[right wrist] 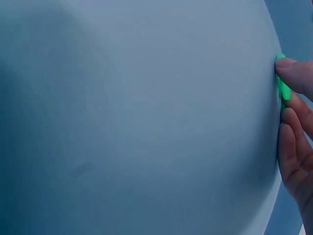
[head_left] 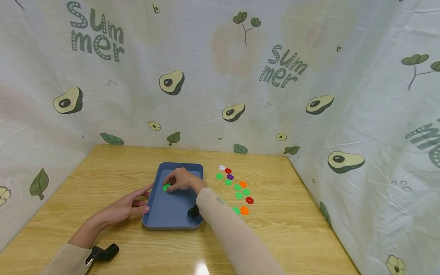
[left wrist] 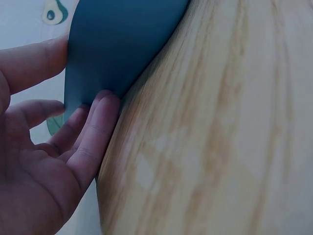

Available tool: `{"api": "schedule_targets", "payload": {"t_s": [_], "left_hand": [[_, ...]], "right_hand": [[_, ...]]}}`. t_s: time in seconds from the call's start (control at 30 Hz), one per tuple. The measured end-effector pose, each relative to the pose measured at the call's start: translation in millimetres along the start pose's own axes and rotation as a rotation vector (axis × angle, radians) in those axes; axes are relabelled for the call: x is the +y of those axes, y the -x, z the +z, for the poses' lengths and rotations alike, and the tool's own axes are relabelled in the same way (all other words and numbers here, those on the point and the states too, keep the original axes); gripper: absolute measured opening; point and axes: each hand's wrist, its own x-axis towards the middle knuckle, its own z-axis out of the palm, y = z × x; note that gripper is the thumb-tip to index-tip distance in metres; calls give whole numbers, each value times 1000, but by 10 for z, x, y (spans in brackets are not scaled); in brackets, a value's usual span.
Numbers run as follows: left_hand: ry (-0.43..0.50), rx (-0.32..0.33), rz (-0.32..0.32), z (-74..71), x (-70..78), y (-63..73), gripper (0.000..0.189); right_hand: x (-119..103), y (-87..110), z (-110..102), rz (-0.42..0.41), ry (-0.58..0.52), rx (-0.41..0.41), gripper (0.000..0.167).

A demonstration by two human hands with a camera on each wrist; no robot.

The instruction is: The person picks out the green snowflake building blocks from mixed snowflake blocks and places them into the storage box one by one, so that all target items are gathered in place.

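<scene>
A blue-grey rectangular tray (head_left: 173, 219) lies on the wooden table. Inside it, my right hand (head_left: 183, 180) pinches a green flower-shaped disc (head_left: 166, 187) just over the tray's floor. In the right wrist view, the green disc (right wrist: 282, 83) stands on edge between thumb and fingers, close to or touching the floor; I cannot tell which. At the tray's left side, my left hand (head_left: 125, 206) touches the wall, its fingers spread and slightly bent. The left wrist view shows the left hand's fingertips (left wrist: 105, 105) against the tray's outer wall (left wrist: 122, 39).
Right of the tray, several flower-shaped discs are scattered on the table: green (head_left: 239, 195), red (head_left: 249, 200), orange (head_left: 244, 210), purple (head_left: 230, 177) and white (head_left: 222, 167). The right sleeve (head_left: 230, 229) partly covers some. A printed cloth (head_left: 206, 57) hangs behind and beside the table.
</scene>
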Motion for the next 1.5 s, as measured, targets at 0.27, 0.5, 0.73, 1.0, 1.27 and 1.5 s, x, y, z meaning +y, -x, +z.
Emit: {"api": "schedule_targets", "payload": {"t_s": [0.27,0.5,0.73,1.0,1.27,1.5], "left_hand": [[-10,6,6,6,7,0,85],[-1,0,12,0,0,1,86],[-8,0,6,-2,8,12,85],[-4,1,3,4,3,11,85],[-3,3,4,8,-5,9,85],[-9,0,-4,10,10,8,85]], "right_hand": [[65,0,47,-25,-18,-5,27],[105,9,58,-51,-33,1,31],[113,-24,88,-35,-55,36,31],[95,-19,102,-6,-62,60,31],[76,-12,102,5,-47,81,29],[94,-10,106,-14,-38,78,29]]}}
